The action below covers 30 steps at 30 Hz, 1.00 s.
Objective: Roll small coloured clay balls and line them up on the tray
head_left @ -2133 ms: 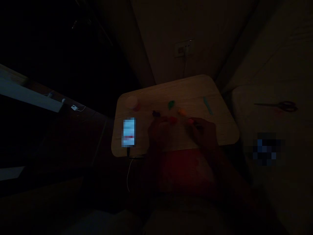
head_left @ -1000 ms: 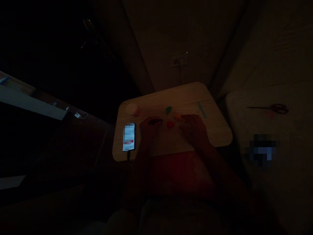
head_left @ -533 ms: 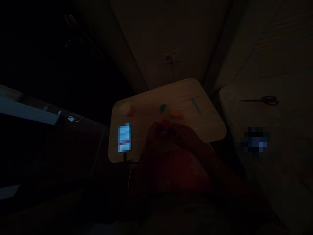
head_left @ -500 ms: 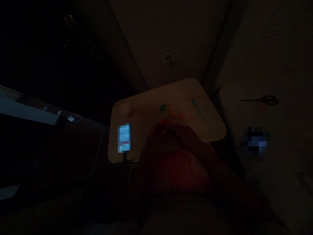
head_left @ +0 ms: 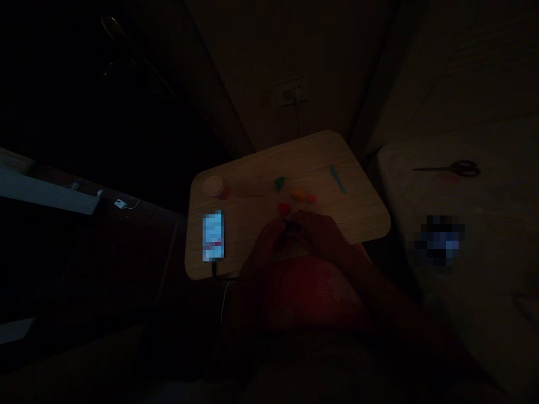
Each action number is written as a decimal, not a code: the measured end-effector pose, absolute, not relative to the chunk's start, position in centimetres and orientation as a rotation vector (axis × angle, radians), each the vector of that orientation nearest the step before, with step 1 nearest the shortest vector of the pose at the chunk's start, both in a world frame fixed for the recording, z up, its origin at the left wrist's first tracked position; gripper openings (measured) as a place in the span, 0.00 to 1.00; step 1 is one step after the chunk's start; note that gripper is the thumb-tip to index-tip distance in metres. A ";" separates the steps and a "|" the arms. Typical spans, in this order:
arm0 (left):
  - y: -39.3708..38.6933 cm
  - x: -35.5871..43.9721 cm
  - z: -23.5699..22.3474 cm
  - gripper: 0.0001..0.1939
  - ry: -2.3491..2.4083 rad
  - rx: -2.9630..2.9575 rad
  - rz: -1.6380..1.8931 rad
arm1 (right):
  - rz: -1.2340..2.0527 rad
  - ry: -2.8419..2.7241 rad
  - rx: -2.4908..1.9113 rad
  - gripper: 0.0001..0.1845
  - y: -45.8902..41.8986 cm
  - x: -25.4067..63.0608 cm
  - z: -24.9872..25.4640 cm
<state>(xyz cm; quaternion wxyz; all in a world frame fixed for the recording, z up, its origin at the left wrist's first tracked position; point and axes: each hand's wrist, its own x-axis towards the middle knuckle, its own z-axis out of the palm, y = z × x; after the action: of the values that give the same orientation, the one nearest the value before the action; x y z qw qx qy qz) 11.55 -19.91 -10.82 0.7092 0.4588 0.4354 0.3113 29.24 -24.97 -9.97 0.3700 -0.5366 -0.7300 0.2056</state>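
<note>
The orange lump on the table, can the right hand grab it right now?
Probably yes: the orange lump lies just past the right hand, and I see nothing between them. But that hand seems busy with something dark, so it may need to let go first.

Dark piece (head_left: 291, 226) at my fingers (head_left: 302, 216): mostly hidden, shape indeterminate | phone screen (head_left: 213, 235): pixelated, unreadable | object (head_left: 440, 244) right of my desk (head_left: 252, 165): pixelated, unidentifiable | pale board (head_left: 46, 191): cut off, left edge
</note>
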 end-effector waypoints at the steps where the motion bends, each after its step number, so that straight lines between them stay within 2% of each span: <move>1: -19.8 11.5 -10.8 0.25 0.968 1.084 0.721 | 0.603 -1.814 -1.333 0.18 -25.0 29.2 -10.2; 7: -19.2 11.2 -9.6 0.20 0.736 1.726 0.974 | 1.262 -1.179 -0.958 0.24 -24.9 29.3 -11.3; 12: -19.1 11.0 -9.2 0.20 0.603 1.931 0.957 | 1.561 -1.071 -0.725 0.28 -24.8 29.8 -11.7; 17: -19.0 11.3 -9.5 0.23 0.515 2.013 0.900 | 1.560 -1.066 -0.764 0.23 -24.3 29.8 -12.9; 25: -19.1 11.5 -9.7 0.14 0.562 2.160 0.856 | 1.567 -1.071 -0.772 0.26 -24.0 29.7 -13.0; 30: -19.2 11.4 -9.1 0.16 0.578 2.184 0.826 | 1.505 -1.101 -0.860 0.19 -23.9 29.6 -12.8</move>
<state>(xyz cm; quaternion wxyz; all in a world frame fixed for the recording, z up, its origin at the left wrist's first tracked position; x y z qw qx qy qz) 11.39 -19.18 -9.11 0.3598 0.8470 0.2243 0.3205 29.64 -23.92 -12.80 0.5174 -0.3583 -0.4588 0.6272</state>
